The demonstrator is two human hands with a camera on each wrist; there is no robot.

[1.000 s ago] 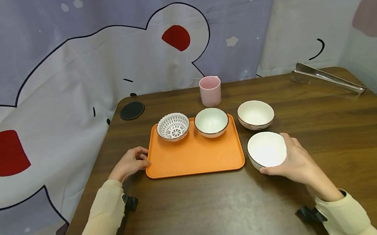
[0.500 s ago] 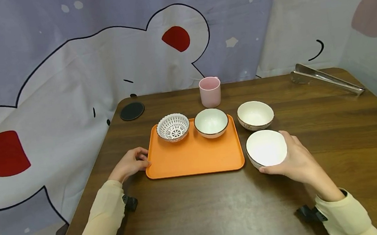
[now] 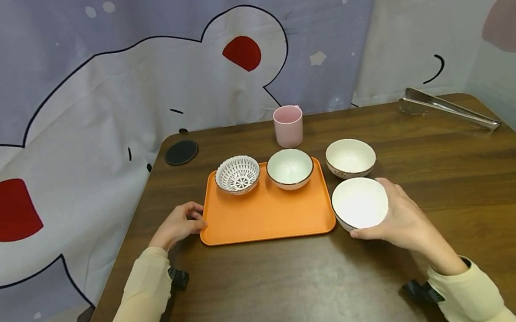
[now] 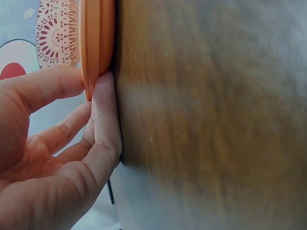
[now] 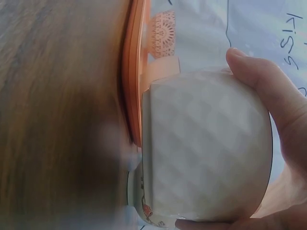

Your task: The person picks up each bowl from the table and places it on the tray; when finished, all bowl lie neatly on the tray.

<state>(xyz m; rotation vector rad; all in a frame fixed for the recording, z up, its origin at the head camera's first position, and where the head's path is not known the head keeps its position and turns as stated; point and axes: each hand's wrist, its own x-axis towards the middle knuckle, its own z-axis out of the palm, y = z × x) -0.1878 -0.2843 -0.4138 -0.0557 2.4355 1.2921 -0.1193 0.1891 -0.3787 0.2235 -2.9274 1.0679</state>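
My left hand pinches the left edge of the orange tray; in the left wrist view thumb and fingers close on its rim. On the tray's back part stand a patterned white bowl and a pale green bowl. With my right hand I grip a white bowl at the tray's right edge. The right wrist view shows this bowl's faceted side raised off the table, thumb and fingers on opposite sides.
Behind the held bowl stands another white bowl. A pink mug is behind the tray, a dark round coaster at the back left. Metal tongs lie at the back right of the wooden table.
My right hand has moved slightly left and back with the white bowl, which now reaches the tray's right edge. The left hand and tray have stayed in place.
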